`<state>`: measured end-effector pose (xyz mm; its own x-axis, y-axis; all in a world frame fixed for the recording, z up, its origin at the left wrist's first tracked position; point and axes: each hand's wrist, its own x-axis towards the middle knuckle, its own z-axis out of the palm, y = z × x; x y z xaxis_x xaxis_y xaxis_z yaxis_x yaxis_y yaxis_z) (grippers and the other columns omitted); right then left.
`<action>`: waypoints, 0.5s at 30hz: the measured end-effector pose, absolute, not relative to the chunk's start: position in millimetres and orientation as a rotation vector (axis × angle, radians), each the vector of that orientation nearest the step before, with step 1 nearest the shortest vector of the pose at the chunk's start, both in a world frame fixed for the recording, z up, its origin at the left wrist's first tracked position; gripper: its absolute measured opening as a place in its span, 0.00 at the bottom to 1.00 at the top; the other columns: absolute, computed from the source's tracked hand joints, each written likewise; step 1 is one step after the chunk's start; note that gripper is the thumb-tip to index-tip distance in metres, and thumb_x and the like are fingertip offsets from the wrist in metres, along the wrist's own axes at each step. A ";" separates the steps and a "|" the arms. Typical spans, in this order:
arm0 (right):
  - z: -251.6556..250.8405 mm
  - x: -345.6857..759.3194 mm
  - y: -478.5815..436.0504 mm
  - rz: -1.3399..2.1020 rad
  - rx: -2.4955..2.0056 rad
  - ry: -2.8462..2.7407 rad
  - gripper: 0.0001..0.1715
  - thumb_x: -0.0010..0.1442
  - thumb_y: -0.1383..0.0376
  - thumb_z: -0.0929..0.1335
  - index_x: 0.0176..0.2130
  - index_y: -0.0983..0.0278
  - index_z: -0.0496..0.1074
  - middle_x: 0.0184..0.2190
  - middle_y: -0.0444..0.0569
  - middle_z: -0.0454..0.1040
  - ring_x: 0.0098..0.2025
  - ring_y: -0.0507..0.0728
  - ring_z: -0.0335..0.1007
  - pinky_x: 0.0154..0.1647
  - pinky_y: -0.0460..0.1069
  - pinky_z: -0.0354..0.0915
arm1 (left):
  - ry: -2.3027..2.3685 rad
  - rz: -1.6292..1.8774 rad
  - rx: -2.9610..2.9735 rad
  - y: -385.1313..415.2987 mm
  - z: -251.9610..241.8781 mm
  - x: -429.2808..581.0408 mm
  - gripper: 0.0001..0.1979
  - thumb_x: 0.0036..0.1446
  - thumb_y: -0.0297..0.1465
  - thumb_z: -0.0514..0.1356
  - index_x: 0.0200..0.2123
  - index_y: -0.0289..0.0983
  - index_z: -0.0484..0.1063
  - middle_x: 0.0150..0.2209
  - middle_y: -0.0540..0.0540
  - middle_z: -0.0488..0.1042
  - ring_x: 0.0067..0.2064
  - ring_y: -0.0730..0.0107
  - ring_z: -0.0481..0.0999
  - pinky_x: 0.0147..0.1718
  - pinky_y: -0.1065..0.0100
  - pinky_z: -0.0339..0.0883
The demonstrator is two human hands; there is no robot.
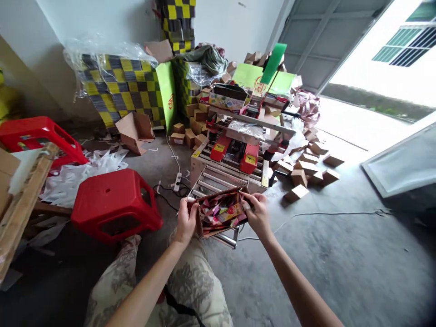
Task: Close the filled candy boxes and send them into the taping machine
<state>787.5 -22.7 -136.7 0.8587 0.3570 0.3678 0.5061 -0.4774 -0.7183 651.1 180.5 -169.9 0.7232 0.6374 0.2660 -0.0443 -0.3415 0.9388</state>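
Observation:
Between my two hands is an open cardboard box [200,221], tilted so that its inside faces me. Many small wrapped packets [223,212] in pink, red and yellow fill it. My left hand [186,222] grips the box's left end, thumb near the rim. At the right end, my right hand [256,212] is closed around the edge, its thumb and fingers by the top corner. Just beyond and below the box lies the near end of a roller conveyor [218,181]. A carton-sealing machine [235,152] with red parts stands on it.
A red plastic stool [109,200] lies at my left, another red stool [41,131] behind it. Small closed cartons [306,168] are scattered right of the machine. A power strip [177,181] and cables lie on the floor. Yellow-black stacks [126,86] stand by the wall.

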 end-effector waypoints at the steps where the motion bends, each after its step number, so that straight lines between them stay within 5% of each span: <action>1: -133.0 788.7 -19.8 -0.174 -2.177 -0.692 0.19 0.58 0.57 0.64 0.45 0.62 0.74 0.39 0.51 0.60 0.43 0.58 0.60 0.48 0.55 0.63 | 0.416 0.730 1.819 185.8 -163.4 651.6 0.11 0.62 0.41 0.52 0.38 0.39 0.60 0.33 0.49 0.66 0.35 0.70 0.69 0.38 0.69 0.63; 8: -104.7 814.5 25.5 0.448 -2.501 -1.189 0.17 0.55 0.69 0.64 0.45 0.61 0.70 0.42 0.51 0.62 0.42 0.58 0.64 0.45 0.52 0.63 | 0.452 0.611 1.861 207.9 -158.4 668.7 0.12 0.59 0.41 0.55 0.35 0.39 0.59 0.31 0.51 0.67 0.33 0.71 0.69 0.36 0.70 0.63; 15: -86.9 844.5 26.4 1.183 -2.053 -1.403 0.29 0.62 0.49 0.59 0.56 0.62 0.62 0.56 0.54 0.57 0.58 0.61 0.56 0.56 0.54 0.59 | 0.301 0.664 1.786 203.7 -158.7 647.2 0.11 0.59 0.34 0.57 0.44 0.39 0.63 0.39 0.48 0.66 0.39 0.71 0.69 0.40 0.70 0.64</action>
<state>844.5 26.4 -86.9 0.1450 0.8939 -0.4242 0.5688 -0.4261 -0.7035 647.2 203.7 -158.7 0.8069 0.5177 0.2843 -0.1271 -0.3178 0.9396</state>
